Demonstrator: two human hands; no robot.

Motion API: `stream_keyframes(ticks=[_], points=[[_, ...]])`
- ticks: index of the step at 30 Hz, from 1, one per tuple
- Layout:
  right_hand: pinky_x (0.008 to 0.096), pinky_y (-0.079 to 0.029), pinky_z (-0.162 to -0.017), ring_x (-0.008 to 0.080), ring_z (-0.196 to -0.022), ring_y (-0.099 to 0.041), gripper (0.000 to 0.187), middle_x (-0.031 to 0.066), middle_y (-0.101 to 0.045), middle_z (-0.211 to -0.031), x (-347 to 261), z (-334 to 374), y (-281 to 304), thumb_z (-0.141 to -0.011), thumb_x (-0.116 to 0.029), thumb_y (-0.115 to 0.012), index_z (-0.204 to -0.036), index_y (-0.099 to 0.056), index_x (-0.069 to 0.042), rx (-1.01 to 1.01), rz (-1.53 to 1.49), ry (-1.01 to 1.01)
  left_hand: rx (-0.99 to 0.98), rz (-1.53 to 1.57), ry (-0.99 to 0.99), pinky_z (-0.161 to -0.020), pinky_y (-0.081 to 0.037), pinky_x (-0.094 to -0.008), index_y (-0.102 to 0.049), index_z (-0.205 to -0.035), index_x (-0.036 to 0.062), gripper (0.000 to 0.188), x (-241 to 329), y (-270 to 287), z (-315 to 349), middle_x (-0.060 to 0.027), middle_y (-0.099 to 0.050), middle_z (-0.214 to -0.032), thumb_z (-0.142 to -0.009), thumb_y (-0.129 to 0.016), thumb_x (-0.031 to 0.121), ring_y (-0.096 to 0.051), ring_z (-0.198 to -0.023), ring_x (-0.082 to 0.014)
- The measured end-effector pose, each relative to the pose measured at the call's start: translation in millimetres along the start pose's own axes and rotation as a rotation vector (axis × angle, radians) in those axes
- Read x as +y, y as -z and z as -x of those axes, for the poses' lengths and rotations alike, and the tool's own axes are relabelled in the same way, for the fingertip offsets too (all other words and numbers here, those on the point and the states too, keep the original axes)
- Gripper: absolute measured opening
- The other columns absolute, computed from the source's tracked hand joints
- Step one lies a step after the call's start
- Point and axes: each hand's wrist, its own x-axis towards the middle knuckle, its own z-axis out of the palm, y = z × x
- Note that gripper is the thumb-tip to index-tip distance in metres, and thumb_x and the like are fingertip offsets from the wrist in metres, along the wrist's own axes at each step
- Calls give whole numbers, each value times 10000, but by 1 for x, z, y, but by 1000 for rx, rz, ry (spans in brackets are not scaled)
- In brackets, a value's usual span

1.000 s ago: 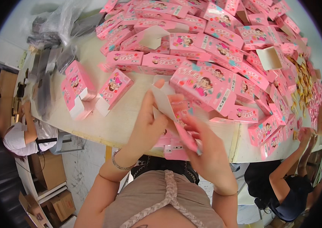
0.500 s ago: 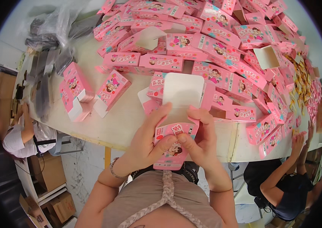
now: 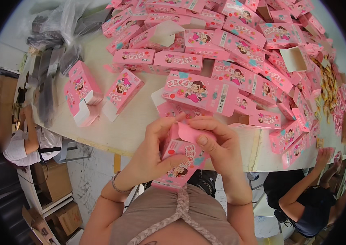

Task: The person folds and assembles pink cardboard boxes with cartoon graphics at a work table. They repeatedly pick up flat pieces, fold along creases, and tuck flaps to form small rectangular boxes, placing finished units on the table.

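Note:
A pink printed carton (image 3: pixel 181 163) is held upright in front of my waist, its lower end near my top. My left hand (image 3: pixel 152 145) wraps its left side, with the thumb lying on the printed face. My right hand (image 3: pixel 217 145) grips the right side and upper end, its thumb at the edge of the end flap. That pink flap is folded down over the carton's top end; whether it is tucked in cannot be seen. Just beyond my fingers, another pink carton (image 3: pixel 197 92) lies flat with its printed face up.
A large heap of pink cartons (image 3: pixel 242 45) covers the table's far side. Two cartons (image 3: pixel 124 90) with open end flaps stand at the left, near dark trays (image 3: pixel 46 94). Gold and pink packets (image 3: pixel 330 94) lie at the right. One person works at each side.
The carton's raised white flap has been folded over its open end, now showing pink. My right fingers have moved across the top, and the carton has tilted slightly.

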Motion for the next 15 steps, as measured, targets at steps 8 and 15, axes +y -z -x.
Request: stream_keyframes(ticks=[8, 15], points=[[302, -488, -855, 199, -1062, -571, 334, 134, -571, -1206, -11, 6, 13, -840, -7, -646, -1168, -636, -70, -228, 233, -7, -38, -22, -23, -919, -397, -326, -466, -1255, 83, 511, -5, 7, 8, -118, -441, -1328, -822, -713, 194, -492, -1100, -218], [358, -484, -894, 294, -1193, -515, 463, 140, -419, -1403, -4, 23, 9, -820, -1, -650, -1264, -573, -111, -324, 419, 63, -98, -63, -23, -906, -388, -335, -489, -1206, 90, 443, -15, 11, 14, -129, -443, -1287, -832, -700, 202, -468, -1105, -229]])
